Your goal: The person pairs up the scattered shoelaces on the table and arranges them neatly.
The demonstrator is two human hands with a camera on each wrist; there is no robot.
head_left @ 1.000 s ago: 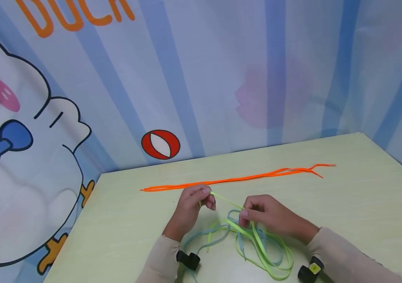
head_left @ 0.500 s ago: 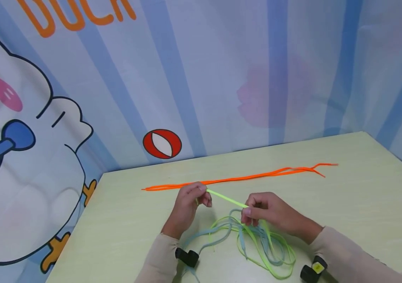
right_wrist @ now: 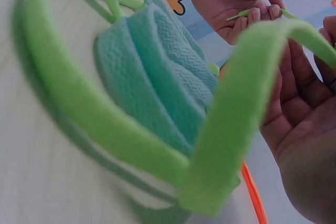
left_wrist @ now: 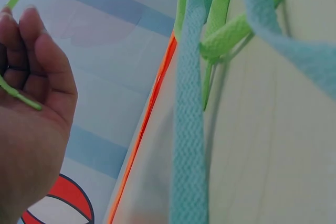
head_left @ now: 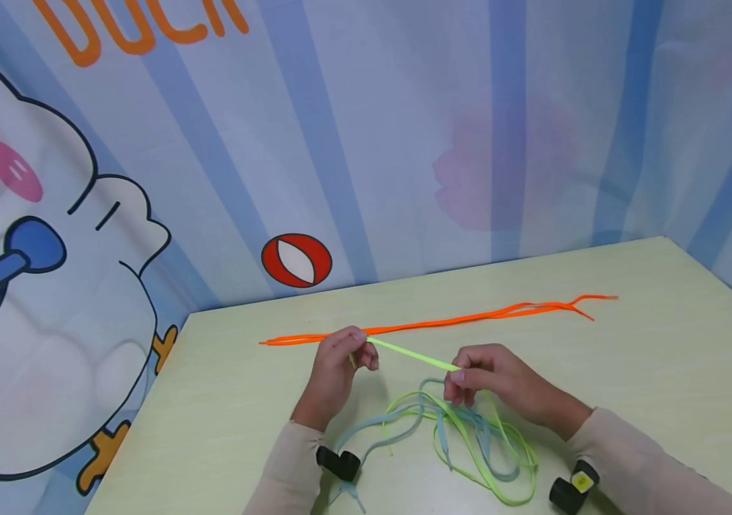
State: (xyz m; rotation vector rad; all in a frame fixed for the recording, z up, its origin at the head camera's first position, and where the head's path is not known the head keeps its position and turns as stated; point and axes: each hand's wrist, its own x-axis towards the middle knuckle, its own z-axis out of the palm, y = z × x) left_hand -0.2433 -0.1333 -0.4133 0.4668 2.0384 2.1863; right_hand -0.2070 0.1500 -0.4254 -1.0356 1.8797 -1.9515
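Observation:
My left hand [head_left: 330,375] pinches a yellow-green shoelace [head_left: 413,353] near one end. Its tipped end lies across the palm in the left wrist view. My right hand [head_left: 504,379] pinches the same lace farther along, and the stretch between the hands is straight. From the right hand the lace hangs down in a wide loop [right_wrist: 236,119]. Below the hands, more of the green lace lies tangled with a light blue shoelace [head_left: 398,442] on the table. Part of the blue lace passes under the left wrist. The right fingertips are partly hidden in the right wrist view.
Orange shoelaces [head_left: 443,324] lie stretched out across the table [head_left: 224,400] beyond the hands, their ends split at the right. Behind the table's back edge hangs a printed backdrop [head_left: 398,143]. Small black cameras [head_left: 338,463] sit on both wrists.
The hands have drawn apart, the left moving left and slightly away, the right slightly right. The green stretch between them is longer, and less of that lace remains bunched under the right hand.

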